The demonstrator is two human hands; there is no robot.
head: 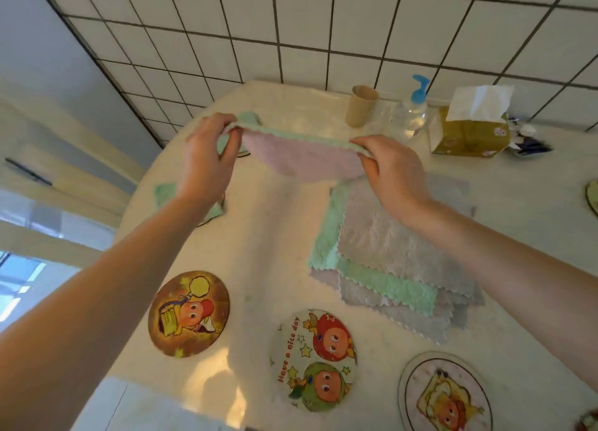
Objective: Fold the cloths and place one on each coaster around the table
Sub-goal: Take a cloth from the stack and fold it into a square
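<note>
I hold a pink cloth with a green backing (301, 157) stretched in the air above the table, doubled over along its top edge. My left hand (207, 162) pinches its left end and my right hand (393, 168) pinches its right end. Below my right arm lies a pile of several flat cloths (391, 262), grey, pink and green. A folded green cloth (165, 194) rests on a coaster at the left edge, partly hidden by my left arm. Three bare round cartoon coasters lie near me: a brown one (189, 314), a white one (313, 359) and another (446, 395).
At the back of the cream table (259, 236) stand a cardboard tube (360, 106), a clear pump bottle with a blue top (411, 113) and a tissue pack (469, 126). Another coaster (592, 197) peeks in at the right edge. A tiled wall rises behind.
</note>
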